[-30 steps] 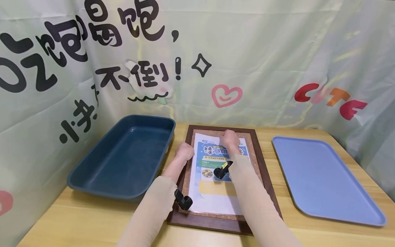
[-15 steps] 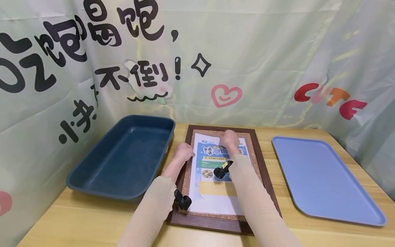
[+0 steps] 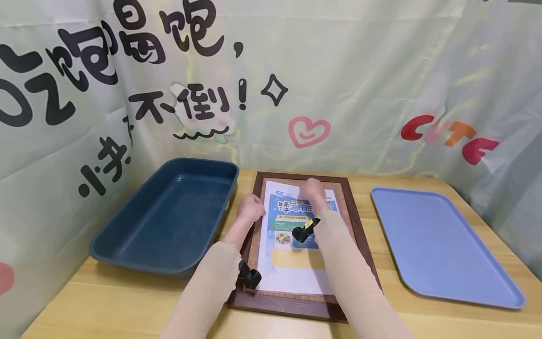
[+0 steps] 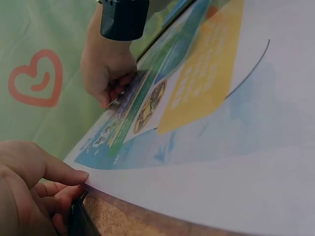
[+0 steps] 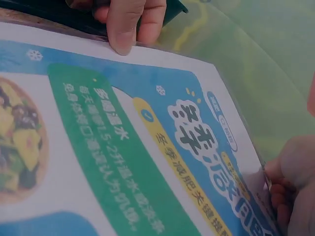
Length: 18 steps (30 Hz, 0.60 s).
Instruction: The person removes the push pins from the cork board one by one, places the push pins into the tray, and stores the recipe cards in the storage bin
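A printed poster (image 3: 292, 278) with a glossy clear film edge lies over a cork board (image 3: 345, 212) in a dark brown wooden frame (image 3: 288, 306). My left hand (image 3: 251, 208) pinches the poster's left edge, thumb on the printed face and fingers curled beneath, as the left wrist view shows. At the top edge, my right hand (image 3: 312, 190) pinches the poster between thumb and curled fingers. The poster's upper left part is lifted off the cork near my left hand (image 4: 39, 187). My right hand (image 5: 290, 184) hides part of the heading in the head view.
Left of the board stands a deep dark blue basin (image 3: 101, 252). A flat light blue tray (image 3: 449, 245) lies to the right. All rest on a wooden table (image 3: 139, 301), with a printed curtain (image 3: 364, 84) hanging behind and along the left side.
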### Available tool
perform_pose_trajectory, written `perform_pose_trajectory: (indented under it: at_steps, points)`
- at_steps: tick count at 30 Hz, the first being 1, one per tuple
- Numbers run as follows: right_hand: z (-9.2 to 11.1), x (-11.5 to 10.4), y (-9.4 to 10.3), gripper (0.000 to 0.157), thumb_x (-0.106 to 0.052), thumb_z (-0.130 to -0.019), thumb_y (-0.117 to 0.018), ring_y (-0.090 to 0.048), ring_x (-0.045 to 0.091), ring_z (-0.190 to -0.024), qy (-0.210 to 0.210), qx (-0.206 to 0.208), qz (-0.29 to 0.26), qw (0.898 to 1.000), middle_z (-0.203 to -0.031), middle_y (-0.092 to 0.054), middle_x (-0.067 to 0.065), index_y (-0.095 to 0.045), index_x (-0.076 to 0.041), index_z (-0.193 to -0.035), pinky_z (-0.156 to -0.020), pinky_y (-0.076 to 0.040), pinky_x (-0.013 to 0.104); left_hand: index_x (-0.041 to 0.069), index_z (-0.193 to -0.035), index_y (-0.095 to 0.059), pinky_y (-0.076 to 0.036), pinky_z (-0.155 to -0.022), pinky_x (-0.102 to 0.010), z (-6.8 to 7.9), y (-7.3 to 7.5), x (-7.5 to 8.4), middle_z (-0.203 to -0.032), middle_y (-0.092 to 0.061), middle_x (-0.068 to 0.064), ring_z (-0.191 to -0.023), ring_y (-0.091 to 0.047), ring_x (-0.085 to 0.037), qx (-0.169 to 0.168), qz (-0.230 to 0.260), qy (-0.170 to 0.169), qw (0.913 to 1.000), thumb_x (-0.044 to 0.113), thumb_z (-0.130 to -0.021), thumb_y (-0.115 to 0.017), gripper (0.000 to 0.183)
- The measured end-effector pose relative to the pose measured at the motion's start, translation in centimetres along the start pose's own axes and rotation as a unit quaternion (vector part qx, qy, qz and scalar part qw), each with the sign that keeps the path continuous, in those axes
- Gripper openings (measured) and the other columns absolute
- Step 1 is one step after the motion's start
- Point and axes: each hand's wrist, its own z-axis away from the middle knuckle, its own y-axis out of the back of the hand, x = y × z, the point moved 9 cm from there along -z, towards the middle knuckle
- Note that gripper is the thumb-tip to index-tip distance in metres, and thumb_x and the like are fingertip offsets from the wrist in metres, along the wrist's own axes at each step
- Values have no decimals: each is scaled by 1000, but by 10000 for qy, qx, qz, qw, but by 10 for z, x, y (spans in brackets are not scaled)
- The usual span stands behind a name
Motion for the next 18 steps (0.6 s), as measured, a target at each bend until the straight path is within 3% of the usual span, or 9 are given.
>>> perform_pose_trajectory:
  at_steps: [7, 12, 16, 18]
  points:
    - [-3, 9, 0, 28, -21, -96, -41, -51, 26, -74, -343, -324, -849, 9953, -91, -54, 16, -56, 1, -89, -62, -40, 31, 5, -80, -58, -41, -58, -30, 1, -1, 0, -79, -55, -8, -74, -51, -24, 91, -258, -103, 9996, 4, -77, -65, 8]
    - [-3, 15, -1, 27, -20, -97, -40, -50, 23, -62, -561, -688, -1527, 9843, -74, -46, 11, -45, -5, -74, -58, -42, 32, 5, -82, -58, -41, -59, -31, 2, 0, 2, -81, -56, -8, -75, -51, -25, 85, -340, -95, 9993, 5, -78, -63, 7]
    - [-4, 14, 3, 33, -17, -96, -38, -38, 20, -56, -411, -607, -1712, 9825, -65, -32, 7, -35, -9, -64, -59, -34, 33, 2, -85, -60, -44, -63, -33, 0, 1, 3, -85, -59, -10, -78, -53, -26, 28, -253, -96, 9996, 5, -77, -65, 9]
    - [-3, 11, 4, 32, -16, -95, -41, -37, 21, -60, -308, -493, -1740, 9830, -68, -33, 6, -37, -9, -65, -61, -34, 33, 1, -86, -61, -45, -65, -34, -1, 1, 2, -87, -60, -11, -79, -53, -26, -29, -126, -95, 9999, 4, -77, -66, 11]
